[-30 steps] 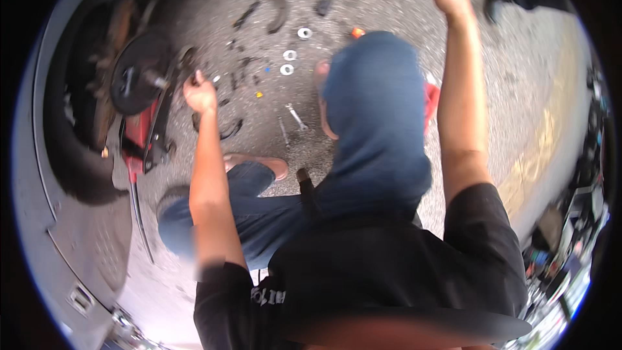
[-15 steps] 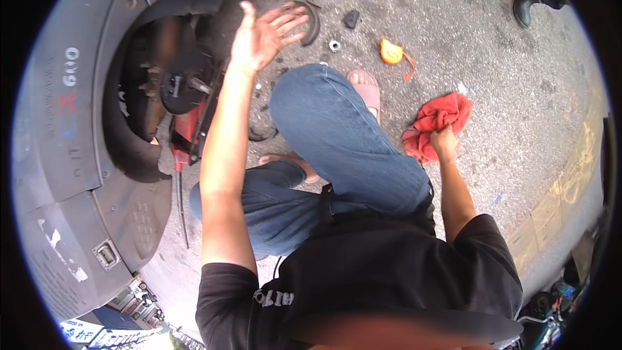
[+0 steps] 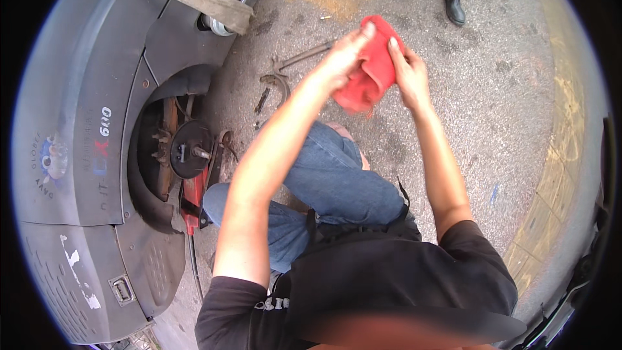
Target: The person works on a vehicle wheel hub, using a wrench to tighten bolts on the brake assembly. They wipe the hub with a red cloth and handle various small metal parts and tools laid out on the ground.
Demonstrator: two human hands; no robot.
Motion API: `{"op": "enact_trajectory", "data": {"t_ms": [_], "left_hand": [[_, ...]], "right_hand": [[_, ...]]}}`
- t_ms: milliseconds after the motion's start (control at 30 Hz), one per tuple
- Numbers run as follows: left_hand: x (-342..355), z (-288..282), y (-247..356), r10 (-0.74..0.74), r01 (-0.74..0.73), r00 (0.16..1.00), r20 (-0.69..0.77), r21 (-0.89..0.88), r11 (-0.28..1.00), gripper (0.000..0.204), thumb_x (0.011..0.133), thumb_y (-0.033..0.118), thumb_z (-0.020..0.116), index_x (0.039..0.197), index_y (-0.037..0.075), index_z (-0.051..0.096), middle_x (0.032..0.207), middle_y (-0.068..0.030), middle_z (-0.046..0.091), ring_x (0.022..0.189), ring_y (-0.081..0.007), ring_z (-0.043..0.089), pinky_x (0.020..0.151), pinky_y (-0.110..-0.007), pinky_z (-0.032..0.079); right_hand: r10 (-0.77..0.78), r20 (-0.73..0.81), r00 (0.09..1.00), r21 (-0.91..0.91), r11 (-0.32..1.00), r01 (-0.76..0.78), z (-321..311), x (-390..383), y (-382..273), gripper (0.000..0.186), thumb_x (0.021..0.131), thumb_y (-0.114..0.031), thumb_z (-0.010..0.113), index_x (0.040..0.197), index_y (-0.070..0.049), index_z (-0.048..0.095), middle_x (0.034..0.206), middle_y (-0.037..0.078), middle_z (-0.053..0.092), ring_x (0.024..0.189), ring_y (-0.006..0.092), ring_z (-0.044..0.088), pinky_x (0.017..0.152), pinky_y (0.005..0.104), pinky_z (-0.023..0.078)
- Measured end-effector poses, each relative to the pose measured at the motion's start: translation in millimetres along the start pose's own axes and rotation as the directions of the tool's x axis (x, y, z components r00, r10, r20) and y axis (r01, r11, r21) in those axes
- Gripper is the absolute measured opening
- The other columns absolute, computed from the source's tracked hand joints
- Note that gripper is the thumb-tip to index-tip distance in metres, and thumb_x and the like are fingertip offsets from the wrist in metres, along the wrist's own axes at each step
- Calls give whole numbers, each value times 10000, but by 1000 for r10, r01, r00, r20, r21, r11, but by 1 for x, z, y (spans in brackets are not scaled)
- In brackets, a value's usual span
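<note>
A red cloth [image 3: 379, 58] is held up in front of me, over the ground, with both hands. My left hand [image 3: 345, 59] grips its left edge, thumb on top. My right hand [image 3: 412, 79] pinches the right edge, its thumb pointing up along the fabric. The lower part of the cloth hangs in folds. Beyond my left forearm a hammer [image 3: 303, 57] lies on the asphalt, partly hidden by that hand. Beside it rests a curved metal piece [image 3: 285, 91], also partly covered by the arm.
At my left stands a grey vehicle [image 3: 71, 181] with an open wheel well and a bare wheel hub [image 3: 189, 149]. A red jack [image 3: 192, 196] with a long handle sits below it. Another person's black boots [image 3: 455, 5] are at the far side. A yellowish kerb [image 3: 541, 214] runs along the right.
My right hand has lifted the red cloth from the ground and brought it forward. My left hand, earlier open and empty, has closed on it. The view has shifted, showing more of the vehicle.
</note>
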State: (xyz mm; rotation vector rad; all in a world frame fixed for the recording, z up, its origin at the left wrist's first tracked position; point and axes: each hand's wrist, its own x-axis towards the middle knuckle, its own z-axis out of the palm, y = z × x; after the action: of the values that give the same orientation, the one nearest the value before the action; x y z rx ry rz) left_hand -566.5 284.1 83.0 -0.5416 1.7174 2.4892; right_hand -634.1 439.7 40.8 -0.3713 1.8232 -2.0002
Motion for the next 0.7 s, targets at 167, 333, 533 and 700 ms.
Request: {"op": "enact_trajectory", "data": {"t_ms": [167, 333, 533, 700], "left_hand": [[37, 32, -64, 204, -356, 874, -441, -294, 887, 307, 1009, 175, 623, 1258, 10, 552, 1102, -109, 679, 929, -181, 655, 805, -341, 558], [57, -31, -130, 28, -162, 672, -740, -110, 981, 305, 1014, 248, 618, 1025, -55, 659, 912, -166, 707, 778, -210, 649, 681, -394, 515], [59, -86, -184, -11, -181, 651, -759, -169, 969, 288, 1007, 284, 652, 859, 37, 648, 800, -68, 635, 721, -179, 608, 610, -384, 503], [40, -80, -180, 53, -370, 858, -511, -542, 755, 299, 1043, 251, 521, 1184, 31, 666, 1126, -81, 691, 1022, -192, 659, 904, -353, 547]], "right_hand": [[171, -262, 950, 362, 930, -67, 48, 18, 41, 567, 1050, -420, 472, 1266, 86, 607, 1265, 223, 642, 1133, 289, 613, 980, 371, 463], [111, -40, 993, -59, 992, -113, 54, -36, 63, 589, 1027, -393, 538, 1366, 89, 540, 1290, 249, 637, 1250, 320, 588, 1055, 371, 440], [39, -68, 997, -679, 730, -75, 32, -33, 70, 782, 981, -480, 632, 1494, 56, 385, 1379, 264, 564, 1293, 328, 558, 1054, 391, 465], [240, 124, 963, -19, 971, -239, 96, -18, 107, 565, 996, -436, 632, 1340, 7, 563, 1280, 136, 640, 1127, 222, 627, 973, 341, 508]]}}
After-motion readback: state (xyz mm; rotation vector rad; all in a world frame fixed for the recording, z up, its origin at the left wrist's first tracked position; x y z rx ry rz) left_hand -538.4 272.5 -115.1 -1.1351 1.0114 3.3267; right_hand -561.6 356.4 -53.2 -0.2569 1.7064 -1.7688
